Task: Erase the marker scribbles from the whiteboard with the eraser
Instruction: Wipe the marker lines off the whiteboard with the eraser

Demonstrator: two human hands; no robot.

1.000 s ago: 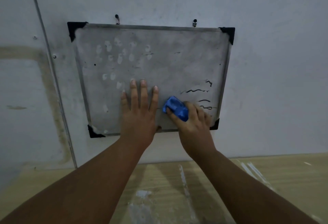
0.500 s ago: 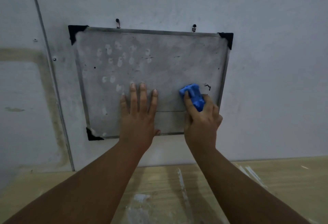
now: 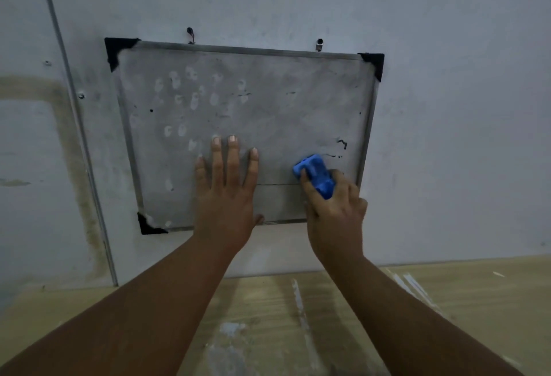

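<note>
A smudged grey whiteboard (image 3: pixel 268 101) with black corner caps hangs on the wall. My left hand (image 3: pixel 226 194) lies flat on its lower middle, fingers spread, holding nothing. My right hand (image 3: pixel 335 211) grips a blue eraser (image 3: pixel 316 174) pressed against the board's lower right area. A few short black marker scribbles (image 3: pixel 341 144) sit just above and to the right of the eraser, close to the right frame. Pale fingerprint smears dot the board's left half.
Two hooks (image 3: pixel 319 44) hold the board's top edge to the grey wall (image 3: pixel 447 137). A thin vertical pipe (image 3: pixel 74 113) runs down the wall at the left. Below lies a wooden surface (image 3: pixel 328 316) streaked with white paint.
My right hand swept the eraser from the bottom right up over the scribbles and back down a little; most of the wavy lines there are gone. My left hand stayed flat in place.
</note>
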